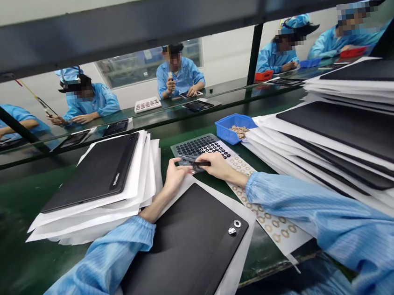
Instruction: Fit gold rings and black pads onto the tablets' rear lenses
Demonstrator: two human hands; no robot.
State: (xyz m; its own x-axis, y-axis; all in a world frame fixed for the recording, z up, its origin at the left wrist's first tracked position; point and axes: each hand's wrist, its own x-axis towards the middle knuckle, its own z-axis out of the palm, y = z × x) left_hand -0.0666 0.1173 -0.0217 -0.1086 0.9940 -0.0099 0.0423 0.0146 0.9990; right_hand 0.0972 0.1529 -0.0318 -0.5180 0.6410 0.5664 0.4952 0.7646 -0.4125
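Observation:
My left hand (176, 177) has its thumb and finger closed at a piece of clear plastic (186, 159); whether this is part of the tray behind it, I cannot tell. In my right hand (219, 166) is a slim black tool (202, 164), tweezers or pen-like, its tip pointing left towards the left hand. Just beyond both hands lie a clear tray (191, 145) of dark round parts and a sheet of black rings (214, 149). Below my hands, a black tablet back cover (183, 252) with two round camera rings rests on white paper.
Stacks of black covers with white sheets stand left (94, 174) and right (350, 136). A blue bin (232, 128) holds small tan pieces. A sheet of tan rings (271, 224) lies under my right forearm. Co-workers (179, 76) sit across the bench, beneath a low overhead beam (169, 19).

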